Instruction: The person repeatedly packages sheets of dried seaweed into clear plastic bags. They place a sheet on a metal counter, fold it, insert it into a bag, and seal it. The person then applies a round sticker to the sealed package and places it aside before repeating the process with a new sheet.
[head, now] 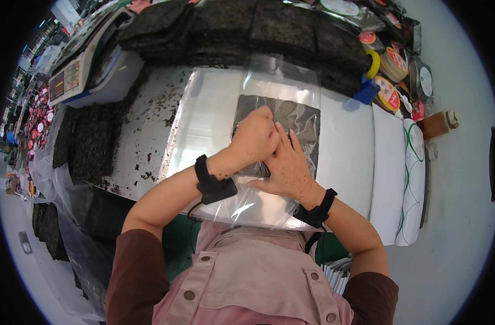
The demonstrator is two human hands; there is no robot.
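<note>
A dark square stack of dried seaweed sheets (290, 106) lies inside a clear plastic bag (280, 83) in front of me. The bag's film is wrinkled over the stack, and its loose ends stretch beyond it at both the far and near sides. My left hand (255, 136) is curled into a fist on top of the bag; the undersides of its fingers are hidden. Pressed against the right part of the bag is my right hand (288, 168), flat with its thumb spread, its fingertips touching the left hand. Beneath everything is a smooth white board (345, 142).
Tall stacks of seaweed sheets (280, 28) line the far side. A digital scale (64, 85) stands far left, near another seaweed stack (93, 142). At right are a blue tape dispenser (367, 89), label rolls (387, 93), white paper (387, 174) and round-label sheets (412, 183).
</note>
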